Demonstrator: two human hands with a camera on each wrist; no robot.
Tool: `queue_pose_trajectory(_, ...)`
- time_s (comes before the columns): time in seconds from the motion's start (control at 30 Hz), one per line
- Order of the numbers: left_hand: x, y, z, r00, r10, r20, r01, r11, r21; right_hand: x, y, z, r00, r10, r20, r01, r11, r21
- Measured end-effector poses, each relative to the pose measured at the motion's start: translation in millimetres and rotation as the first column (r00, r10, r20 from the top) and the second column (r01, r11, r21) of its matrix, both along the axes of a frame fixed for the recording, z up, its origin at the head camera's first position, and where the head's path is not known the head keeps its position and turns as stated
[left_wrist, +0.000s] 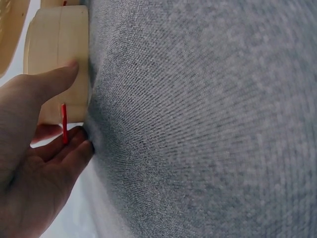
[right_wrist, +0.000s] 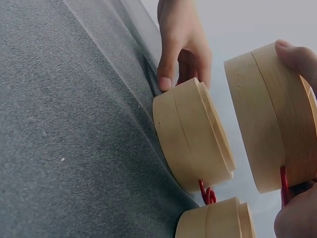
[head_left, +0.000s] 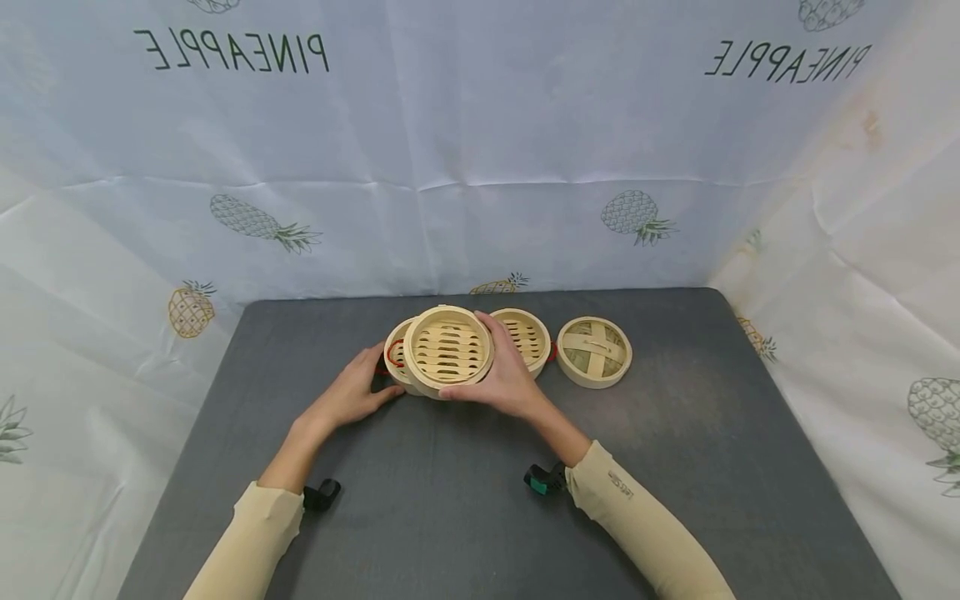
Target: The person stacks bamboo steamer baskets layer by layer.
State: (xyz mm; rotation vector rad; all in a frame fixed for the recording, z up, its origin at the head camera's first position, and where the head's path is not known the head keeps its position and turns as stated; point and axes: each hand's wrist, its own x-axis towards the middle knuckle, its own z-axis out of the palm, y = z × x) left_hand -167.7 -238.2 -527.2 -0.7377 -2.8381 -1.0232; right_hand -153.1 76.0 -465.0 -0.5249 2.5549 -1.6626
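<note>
My right hand point(head_left: 504, 377) grips a round bamboo steamer basket point(head_left: 450, 350) by its side, its slatted inside facing up. In the right wrist view this raised basket point(right_wrist: 260, 119) is apart from the one below, with a red loop handle by the fingers. That lower steamer basket point(right_wrist: 183, 136) stands on the table, and my left hand point(head_left: 351, 393) holds it at its left side. The left wrist view shows the thumb on its wall and the other fingers near its red loop point(left_wrist: 64, 124). From the head view, the raised basket partly covers the lower one.
Just right of the raised basket stands another slatted steamer basket point(head_left: 527, 337) with a red loop, partly behind my right hand. Beyond it lies a round bamboo lid point(head_left: 595, 354) with crossed strips. The grey table point(head_left: 420, 517) backs onto a pineapple-print curtain point(head_left: 487, 233).
</note>
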Motion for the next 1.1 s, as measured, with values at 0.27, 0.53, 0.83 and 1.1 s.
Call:
queue_pose_trajectory(0.27, -0.7, -1, -2.0, 1.0, 0.008, 0.0, -0.008, 1.0, 0.002, -3.5, -6, 0.4, 1.0, 0.015, -0.011, -0.015, 1.0, 0.0)
queue_pose_trajectory(0.53, -13.4, -13, -31.4, 0.999, -0.019, -0.043, 0.018, 0.999, -0.04, -6.7, -12, -0.6, 1.0, 0.02, -0.009, -0.02, 1.0, 0.013)
queue_pose_trajectory(0.83, -21.2, -17, -44.0, 0.999, 0.0, -0.037, -0.002, 0.997, -0.074, -10.4, -18, -2.5, 0.999, 0.026, -0.034, -0.025, 0.999, 0.036)
queue_pose_trajectory(1.1, -16.3, -12, -32.0, 0.997, -0.041, -0.069, 0.041, 0.999, -0.008, -15.5, -26, -0.3, 0.999, 0.032, -0.037, -0.029, 0.998, 0.055)
